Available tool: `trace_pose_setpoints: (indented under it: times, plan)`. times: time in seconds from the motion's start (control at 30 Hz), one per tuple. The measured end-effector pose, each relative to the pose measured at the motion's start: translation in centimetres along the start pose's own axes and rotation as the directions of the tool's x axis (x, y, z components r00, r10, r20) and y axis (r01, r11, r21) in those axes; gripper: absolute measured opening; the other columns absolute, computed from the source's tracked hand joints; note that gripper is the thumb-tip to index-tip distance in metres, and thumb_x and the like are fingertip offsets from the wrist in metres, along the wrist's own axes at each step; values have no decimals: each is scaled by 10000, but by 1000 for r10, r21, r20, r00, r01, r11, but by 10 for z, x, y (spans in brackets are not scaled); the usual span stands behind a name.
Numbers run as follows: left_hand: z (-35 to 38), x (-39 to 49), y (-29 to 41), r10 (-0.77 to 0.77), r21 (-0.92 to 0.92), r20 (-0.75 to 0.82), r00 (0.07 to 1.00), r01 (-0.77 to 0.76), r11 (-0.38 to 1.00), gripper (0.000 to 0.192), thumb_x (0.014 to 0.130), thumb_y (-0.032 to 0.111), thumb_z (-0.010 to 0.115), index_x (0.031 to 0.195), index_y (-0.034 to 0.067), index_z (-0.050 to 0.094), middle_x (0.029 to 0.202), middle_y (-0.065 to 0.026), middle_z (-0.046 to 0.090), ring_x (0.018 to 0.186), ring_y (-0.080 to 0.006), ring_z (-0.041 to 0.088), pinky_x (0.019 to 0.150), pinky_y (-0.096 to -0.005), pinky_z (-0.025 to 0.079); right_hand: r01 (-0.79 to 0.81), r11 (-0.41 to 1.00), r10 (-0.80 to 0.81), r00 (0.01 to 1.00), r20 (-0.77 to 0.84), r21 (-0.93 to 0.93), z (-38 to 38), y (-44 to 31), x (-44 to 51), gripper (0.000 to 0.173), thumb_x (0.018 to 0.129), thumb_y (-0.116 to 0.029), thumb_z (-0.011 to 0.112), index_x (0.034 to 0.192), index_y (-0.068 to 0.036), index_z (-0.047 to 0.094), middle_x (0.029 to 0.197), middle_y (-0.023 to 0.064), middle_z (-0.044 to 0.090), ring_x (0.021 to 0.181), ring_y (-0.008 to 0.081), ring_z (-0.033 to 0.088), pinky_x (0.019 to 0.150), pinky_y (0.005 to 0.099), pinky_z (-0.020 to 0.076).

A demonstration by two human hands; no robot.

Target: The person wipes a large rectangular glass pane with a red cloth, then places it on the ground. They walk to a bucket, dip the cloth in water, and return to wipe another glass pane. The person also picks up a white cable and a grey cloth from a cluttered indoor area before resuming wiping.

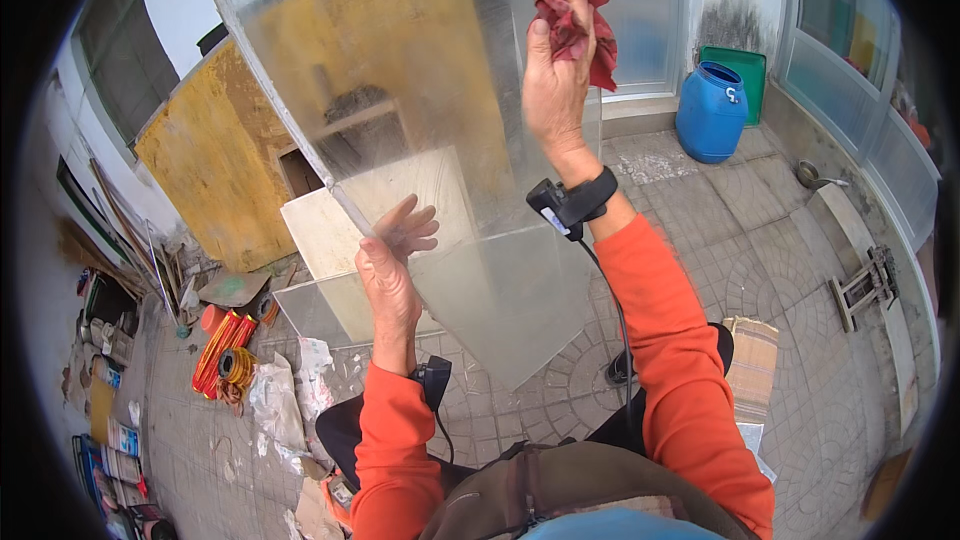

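Observation:
A large clear glass pane [442,127] stands tilted before me, with a whitish strip along its left edge. That edge is in the grip of my left hand [391,289], the thumb on the near side and the fingers showing through the glass behind it. My right hand [556,94] is raised near the pane's upper right side, holding a crumpled red cloth [561,36]. Whether the cloth touches the glass, I cannot tell. A pale board [307,232] and another glass sheet [307,311] are behind and below the pane.
A yellow weathered panel [214,165] leans at the left wall. Red rolls [217,356], a coil of yellow hose [237,365] and white plastic bags [274,397] lie on the left paving. At right are a blue drum [711,116], a green tray [754,79] and a folded striped mat [750,367].

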State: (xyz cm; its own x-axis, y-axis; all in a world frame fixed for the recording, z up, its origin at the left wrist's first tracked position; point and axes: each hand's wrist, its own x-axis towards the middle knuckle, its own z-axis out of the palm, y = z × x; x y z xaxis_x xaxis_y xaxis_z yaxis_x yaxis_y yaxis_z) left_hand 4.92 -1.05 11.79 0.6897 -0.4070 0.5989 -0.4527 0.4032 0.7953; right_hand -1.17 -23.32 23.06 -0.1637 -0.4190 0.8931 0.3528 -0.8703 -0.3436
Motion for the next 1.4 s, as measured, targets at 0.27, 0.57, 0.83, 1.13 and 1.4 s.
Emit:
trace_pose_setpoints:
  times: [0.27,0.57,0.83,1.13,1.4]
  plan:
    - [0,1,-1,7,-20,-31,999,-8,1000,903,903,728,366,1191,-97,594,1007,-226,688,872,-267,683,738,-351,541,581,803,-569,680,464,133,30,-54,-25,585,865,-262,676,1406,-141,488,1436,165,446,1357,385,376,1114,459,305]
    - [2,0,2,31,-11,-23,999,-31,999,883,919,712,353,1182,-92,604,980,-229,694,854,-264,688,735,-342,540,392,919,-393,917,66,27,58,-56,30,509,910,-222,589,1380,-77,455,1414,172,444,1309,372,410,1072,486,325]
    - [4,-5,6,29,-29,-10,1000,-29,999,892,906,722,367,1169,-96,608,969,-231,694,837,-274,688,719,-355,542,741,620,-782,612,121,259,70,-94,57,517,750,-69,714,1248,-98,576,1320,82,543,1212,269,531,986,381,461]
    - [4,-9,5,20,-25,-8,1000,-20,999,921,882,751,366,1190,-88,589,965,-218,685,839,-268,681,722,-352,539,569,819,-569,822,28,-71,-2,-12,101,413,948,-139,539,1333,11,520,1358,246,514,1300,373,463,1046,416,401]
    - [3,-7,5,3,-34,-13,1000,-4,999,966,837,789,396,1173,-93,602,995,-238,686,869,-289,681,744,-365,528,411,879,-423,906,4,-240,-12,18,110,415,952,-159,533,1319,34,512,1348,249,516,1268,392,481,1068,427,379]
